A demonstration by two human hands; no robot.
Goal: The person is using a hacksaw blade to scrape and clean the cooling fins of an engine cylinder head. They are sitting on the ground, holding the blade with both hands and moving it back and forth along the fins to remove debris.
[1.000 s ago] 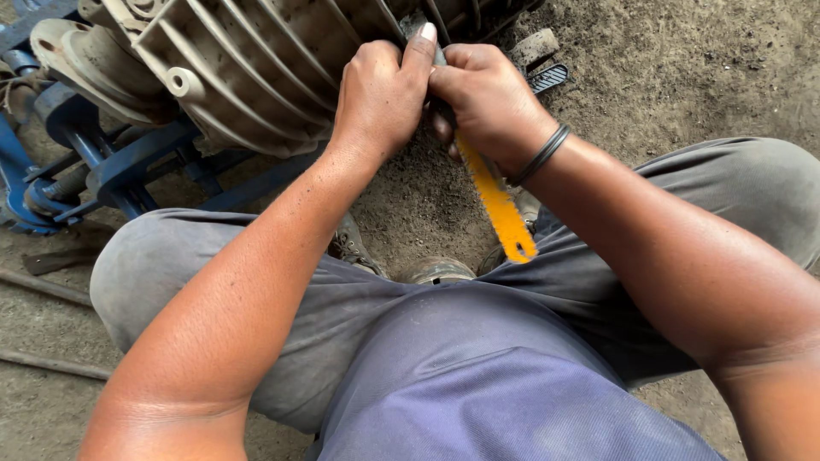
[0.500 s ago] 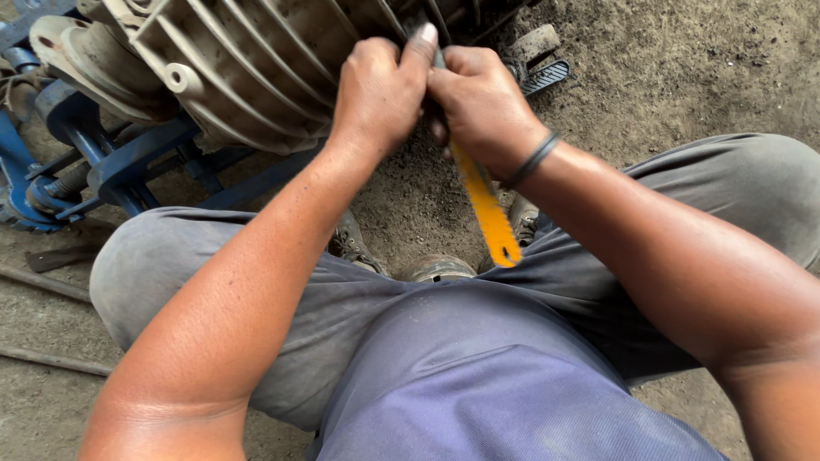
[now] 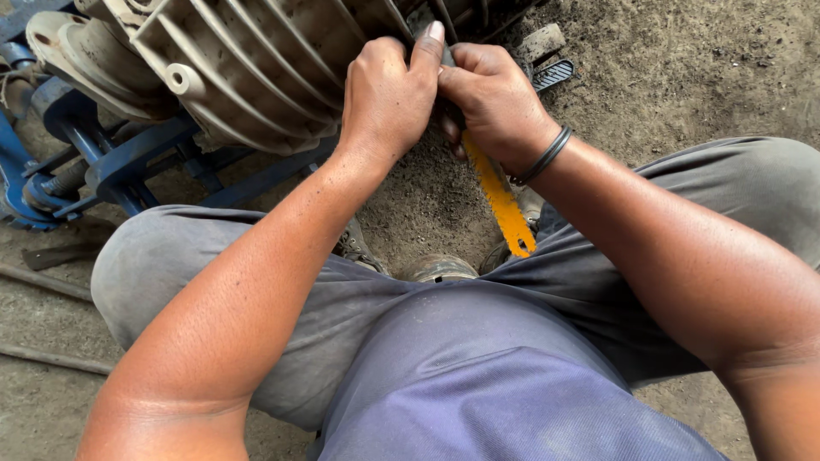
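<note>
Change: since half a second ago the yellow tool handle (image 3: 502, 201) has hardly shifted; a full second back its free end hung a little further to your right. Your hands have stayed put against the casing.
Tool: a flat yellow strip handle, scuffed, with a small hole near its free end. It slants down and to your right from under your right hand, its tip above your right thigh. The working end is hidden between your hands.
Casing: a grey ribbed metal casing (image 3: 256, 68), dusty, lying on its side on a blue frame (image 3: 128, 166) just ahead of your knees.
Left hand: your left hand (image 3: 384, 94) is curled, knuckles up, pressed to the casing's lower edge, with the thumb stretched upward along a rib.
Right hand: your right hand (image 3: 495, 102) is closed round the top of the yellow handle, touching the left thumb. A black band (image 3: 547, 155) circles the wrist.
Ground: bare dirt floor (image 3: 683, 77) beneath you.
</note>
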